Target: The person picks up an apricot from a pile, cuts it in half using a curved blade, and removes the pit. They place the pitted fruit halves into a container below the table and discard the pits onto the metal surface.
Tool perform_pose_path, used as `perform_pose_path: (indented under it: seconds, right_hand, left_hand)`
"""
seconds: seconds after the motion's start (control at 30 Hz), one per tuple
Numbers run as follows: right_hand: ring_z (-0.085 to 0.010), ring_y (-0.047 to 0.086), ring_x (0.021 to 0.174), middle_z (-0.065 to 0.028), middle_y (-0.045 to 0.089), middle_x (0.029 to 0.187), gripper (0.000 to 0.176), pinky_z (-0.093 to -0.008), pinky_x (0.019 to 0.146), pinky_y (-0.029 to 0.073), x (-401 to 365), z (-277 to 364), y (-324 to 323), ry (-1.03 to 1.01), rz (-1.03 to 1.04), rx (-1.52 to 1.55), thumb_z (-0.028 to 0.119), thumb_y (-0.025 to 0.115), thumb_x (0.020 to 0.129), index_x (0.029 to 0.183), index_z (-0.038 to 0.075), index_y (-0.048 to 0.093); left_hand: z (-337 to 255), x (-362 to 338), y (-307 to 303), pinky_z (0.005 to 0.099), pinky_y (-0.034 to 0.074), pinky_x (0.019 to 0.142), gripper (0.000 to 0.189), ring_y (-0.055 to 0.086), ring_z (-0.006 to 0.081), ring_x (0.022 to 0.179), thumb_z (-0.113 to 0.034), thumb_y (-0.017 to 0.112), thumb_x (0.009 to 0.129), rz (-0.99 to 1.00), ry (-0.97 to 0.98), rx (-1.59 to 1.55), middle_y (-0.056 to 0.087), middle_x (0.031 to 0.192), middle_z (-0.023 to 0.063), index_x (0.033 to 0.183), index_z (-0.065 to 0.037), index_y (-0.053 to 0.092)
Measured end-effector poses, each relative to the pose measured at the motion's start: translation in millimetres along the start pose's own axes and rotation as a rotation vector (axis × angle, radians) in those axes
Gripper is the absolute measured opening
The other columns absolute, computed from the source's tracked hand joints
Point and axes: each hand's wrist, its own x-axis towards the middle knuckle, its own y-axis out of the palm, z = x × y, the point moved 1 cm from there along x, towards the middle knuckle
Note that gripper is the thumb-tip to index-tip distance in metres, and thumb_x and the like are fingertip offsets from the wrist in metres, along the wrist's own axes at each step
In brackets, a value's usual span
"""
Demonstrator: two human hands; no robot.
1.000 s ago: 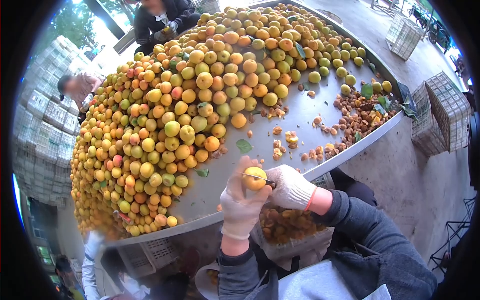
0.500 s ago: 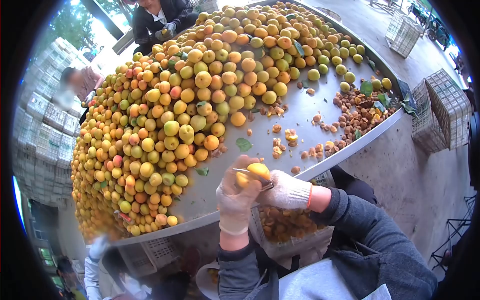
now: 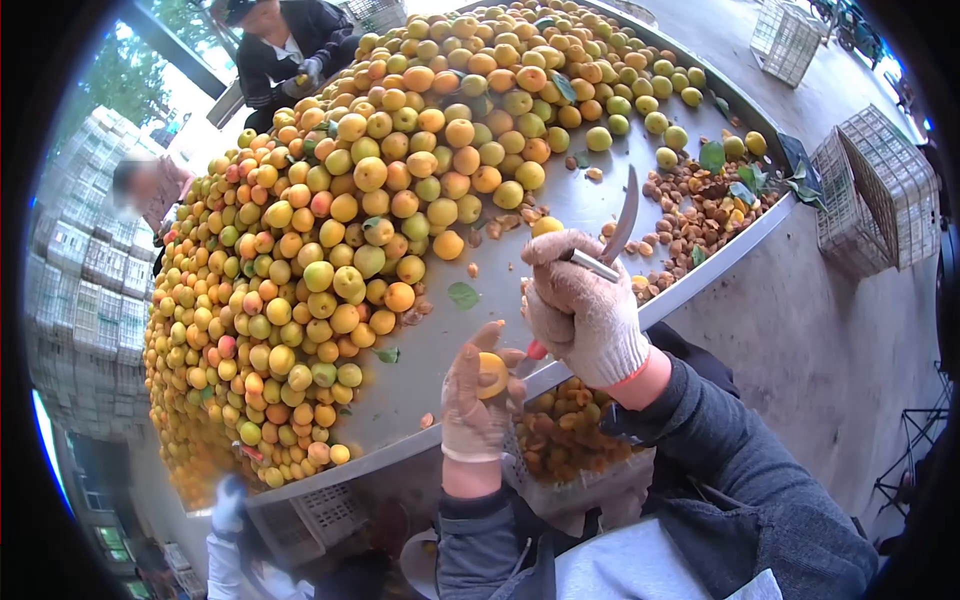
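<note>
In the head view my gloved left hand [image 3: 478,400] is over the table's near edge, fingers curled round a yellow apricot half [image 3: 491,375]. Up and to the right, my right hand [image 3: 583,310], in a knitted glove, grips a curved knife [image 3: 628,212]. Its blade points upward, and a red handle end shows below the fist. Just beyond my right knuckles is a yellow apricot piece [image 3: 547,226]. Below my hands, a crate [image 3: 585,490] holds many apricot halves [image 3: 568,425].
Whole apricots [image 3: 370,175] are heaped across the metal table [image 3: 400,400]. Brown pits [image 3: 690,205] lie along its right edge. White crates [image 3: 875,190] stand on the floor at right, others are stacked at left. One person [image 3: 290,50] works across the table, others at left.
My hands have moved apart. The right hand with the knife went up and away to the far side, while the left stayed low with an apricot half. The view shifted slightly.
</note>
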Motion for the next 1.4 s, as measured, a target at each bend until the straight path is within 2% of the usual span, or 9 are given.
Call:
perform_pose_path:
  seconds: [0.3,0.37,0.5,0.57,0.7,0.8,0.83,1.07,1.4]
  right_hand:
    - [-0.0128,0.059,0.062,-0.008,0.063,0.077,0.013,-0.0245,0.054,0.045,-1,2,-4,-0.385,0.163,-0.303,-0.003,0.056,0.085,0.096,0.0,0.063]
    - [-0.0144,0.064,0.087,-0.0073,0.068,0.091,0.012,-0.0277,0.08,0.051,6,-6,-5,-0.326,0.249,-0.058,-0.004,0.063,0.082,0.092,0.001,0.067]
    - [-0.0124,0.064,0.085,-0.0055,0.069,0.088,0.016,-0.0271,0.078,0.051,7,-1,-4,-0.327,0.252,-0.433,-0.006,0.06,0.081,0.09,0.003,0.069]
    - [-0.0126,0.064,0.085,-0.005,0.069,0.087,0.015,-0.0277,0.078,0.051,4,-2,-1,-0.358,0.317,-0.499,-0.004,0.061,0.081,0.09,0.003,0.069]
    - [-0.0104,0.059,0.065,-0.002,0.064,0.078,0.012,-0.0246,0.06,0.048,20,-3,-11,-0.215,0.203,-0.371,0.003,0.061,0.083,0.092,0.005,0.068]
    - [-0.0084,0.042,0.047,0.0001,0.052,0.071,0.015,-0.02,0.044,0.034,35,-18,-25,0.023,0.044,-0.087,0.008,0.055,0.087,0.101,0.005,0.062]
    - [-0.0075,0.038,0.045,0.0009,0.048,0.068,0.016,-0.02,0.042,0.031,35,-24,-30,0.175,0.078,0.195,0.007,0.054,0.088,0.103,0.006,0.059]
    - [-0.0071,0.034,0.043,0.0039,0.042,0.063,0.017,-0.0219,0.038,0.029,42,-29,-30,0.122,-0.205,0.459,0.007,0.052,0.089,0.104,0.009,0.059]
    - [-0.0344,0.066,0.073,-0.014,0.066,0.075,0.015,-0.0424,0.066,0.052,24,-29,-23,-0.239,0.304,-1.592,0.021,0.064,0.08,0.091,0.011,0.065]
  left_hand:
    - [25,-1,15,0.0241,0.05,0.056,0.05,0.062,0.0177,0.069,-0.044,0.058,0.092,0.063,0.071,0.067,0.064,0.088,0.013,0.12,-0.002,0.054]
    - [28,5,5,0.0304,0.053,0.076,0.048,0.064,0.0241,0.09,-0.028,0.065,0.087,0.259,0.679,1.049,0.063,0.1,0.0092,0.124,-0.003,0.048]
    - [38,14,1,0.0347,0.051,0.078,0.052,0.064,0.026,0.092,-0.022,0.068,0.082,0.229,0.744,1.377,0.064,0.098,0.0105,0.124,-0.002,0.048]
    - [54,21,-1,0.039,0.05,0.077,0.051,0.064,0.0302,0.091,-0.015,0.069,0.075,-0.098,0.052,-0.262,0.064,0.096,0.0143,0.12,-0.001,0.051]
    - [29,9,20,0.0399,0.049,0.07,0.04,0.061,0.0388,0.081,-0.011,0.064,0.078,0.127,0.676,1.135,0.062,0.089,0.0207,0.116,-0.001,0.054]
    - [25,8,24,0.0394,0.049,0.065,0.033,0.061,0.0391,0.075,-0.011,0.062,0.08,0.086,0.717,1.159,0.06,0.084,0.0212,0.111,-0.001,0.055]
    - [25,9,15,0.0387,0.049,0.061,0.027,0.062,0.0342,0.069,-0.021,0.061,0.086,-0.039,0.257,0.653,0.061,0.079,0.0153,0.107,-0.003,0.058]
    - [21,32,-12,0.029,0.046,0.054,0.055,0.053,0.0142,0.06,-0.055,0.042,0.096,0.079,-0.065,-0.177,0.06,0.084,0.0019,0.117,-0.007,0.057]
    - [16,30,-6,0.0264,0.05,0.052,0.058,0.059,0.015,0.062,-0.043,0.051,0.096,-0.231,0.245,0.128,0.06,0.104,0.0118,0.135,-0.002,0.043]
